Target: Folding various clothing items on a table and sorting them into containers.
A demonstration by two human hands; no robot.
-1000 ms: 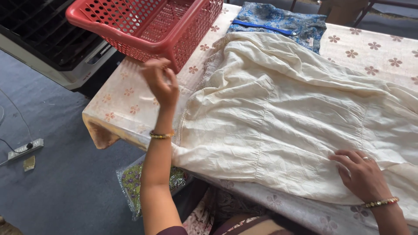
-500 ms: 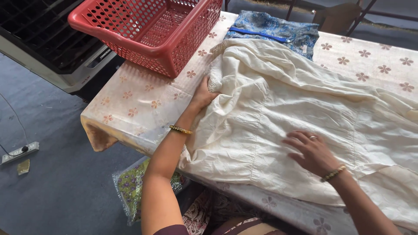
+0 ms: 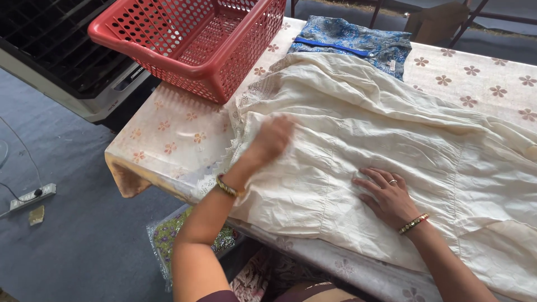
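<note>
Pressing flat on a cream garment [image 3: 391,145], both hands lie open with nothing gripped. The left hand [image 3: 271,140] is blurred, so I can only say it seems spread palm-down near the garment's lace-trimmed left edge; the right hand [image 3: 386,196] rests with fingers splayed nearer the front hem. The garment covers most of the table [image 3: 162,145], and its front edge hangs a little over the near side. Bare flowered tablecloth shows at the left corner and along the far right — the only free room on top. A red plastic basket [image 3: 196,39] sits at the far left corner, jutting past the table edge; through its mesh it looks to hold nothing. Just behind the garment lies a folded blue patterned cloth [image 3: 358,45], touching it. Below the left corner, grey floor [image 3: 72,246] stretches away — a power strip [image 3: 31,197] lies there.
</note>
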